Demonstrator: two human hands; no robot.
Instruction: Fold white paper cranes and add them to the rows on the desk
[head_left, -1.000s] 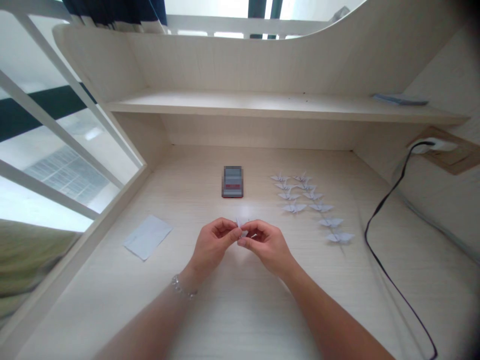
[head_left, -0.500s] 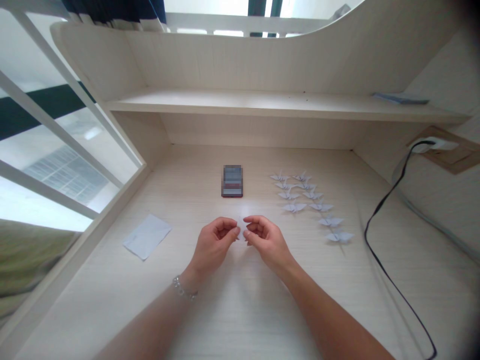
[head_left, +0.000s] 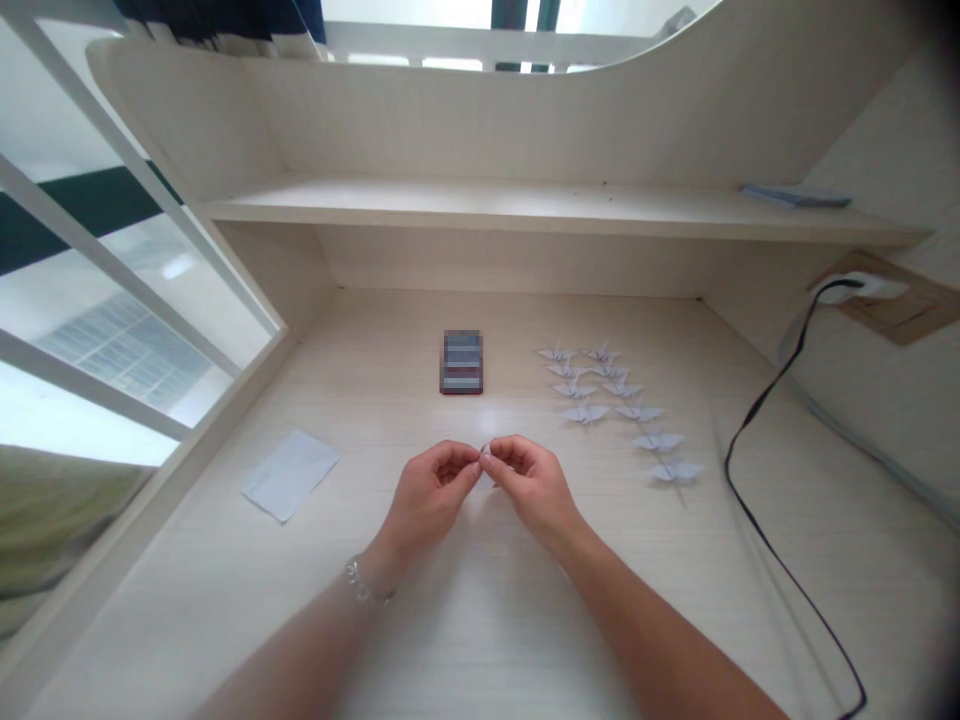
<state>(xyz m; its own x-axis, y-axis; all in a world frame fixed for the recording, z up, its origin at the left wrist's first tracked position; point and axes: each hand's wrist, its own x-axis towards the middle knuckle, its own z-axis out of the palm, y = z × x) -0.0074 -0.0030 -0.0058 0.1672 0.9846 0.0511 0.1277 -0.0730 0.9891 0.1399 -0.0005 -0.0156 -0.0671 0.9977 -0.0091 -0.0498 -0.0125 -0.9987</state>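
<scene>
A small folded white paper piece [head_left: 486,451] sits pinched at mid-desk, the left hand [head_left: 433,495] and right hand [head_left: 531,483] both curled closed on it at the fingertips. Ten finished paper cranes [head_left: 622,390] line up toward the desk's [head_left: 480,620] right side, and one unfolded white sheet [head_left: 289,476] lies near the left edge.

A private living space, seemingly a dormitory room or home study, is suggested by the built-in pale wood desk [head_left: 187,570] and its long shelf [head_left: 480,205]. A wall socket [head_left: 862,288] is fitted beside the desk, and a dark curtain [head_left: 217,15] is hung near the window [head_left: 120,340].
</scene>
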